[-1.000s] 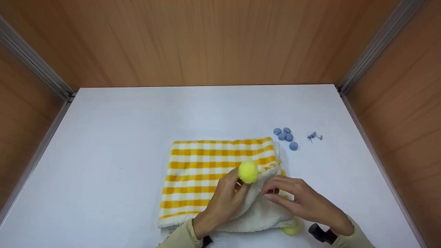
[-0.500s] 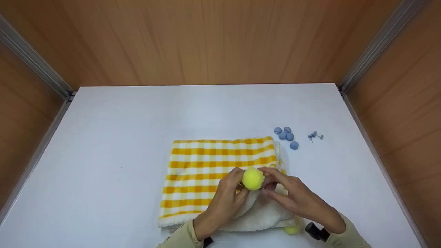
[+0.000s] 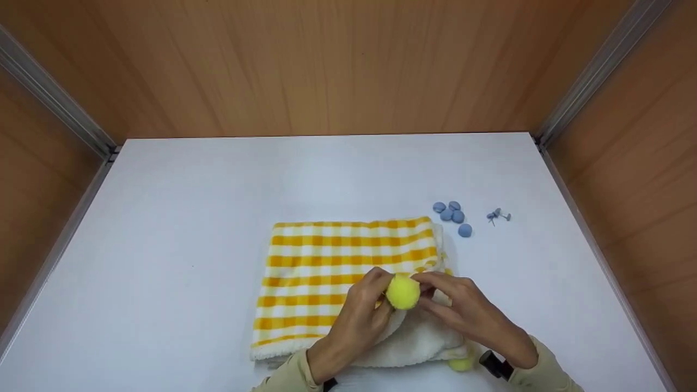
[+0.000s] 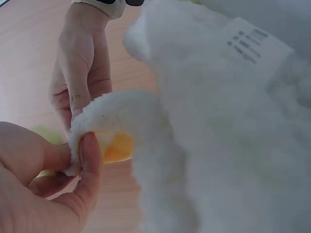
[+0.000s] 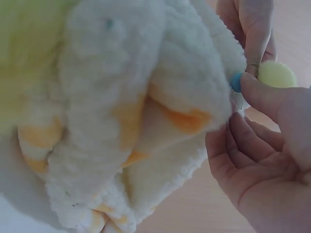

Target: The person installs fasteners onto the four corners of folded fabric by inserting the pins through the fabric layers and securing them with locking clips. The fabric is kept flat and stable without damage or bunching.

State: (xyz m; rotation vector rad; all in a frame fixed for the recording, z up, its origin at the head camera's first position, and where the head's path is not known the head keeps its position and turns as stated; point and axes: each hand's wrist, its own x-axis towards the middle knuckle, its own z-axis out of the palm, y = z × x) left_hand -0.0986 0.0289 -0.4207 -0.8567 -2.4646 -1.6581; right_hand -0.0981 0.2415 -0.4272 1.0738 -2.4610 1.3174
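A folded fleece blanket (image 3: pixel 305 272), yellow and white checked on one side and plain fluffy white on the other, lies at the table's front. My left hand (image 3: pixel 359 310) pinches its lifted edge beside a yellow pom-pom (image 3: pixel 403 292), thumb and fingers on opposite faces in the left wrist view. From the right, my right hand (image 3: pixel 474 310) meets the same corner. In the right wrist view its thumb presses a blue-headed pin (image 5: pixel 235 82) against the white fleece, with the fingers curled below. The pin's shaft is hidden.
Several round blue caps (image 3: pixel 457 216) lie beyond the blanket's right corner. Further right are a few thin blue-headed pins (image 3: pixel 495 215). A second yellow pom-pom (image 3: pixel 461 363) sits at the front right corner. Wooden panels (image 3: pixel 326 65) stand behind and beside the white table.
My right hand has brought the pin leftward to the blanket edge, now close against my left hand. The held pom-pom has shifted slightly right and toward me.
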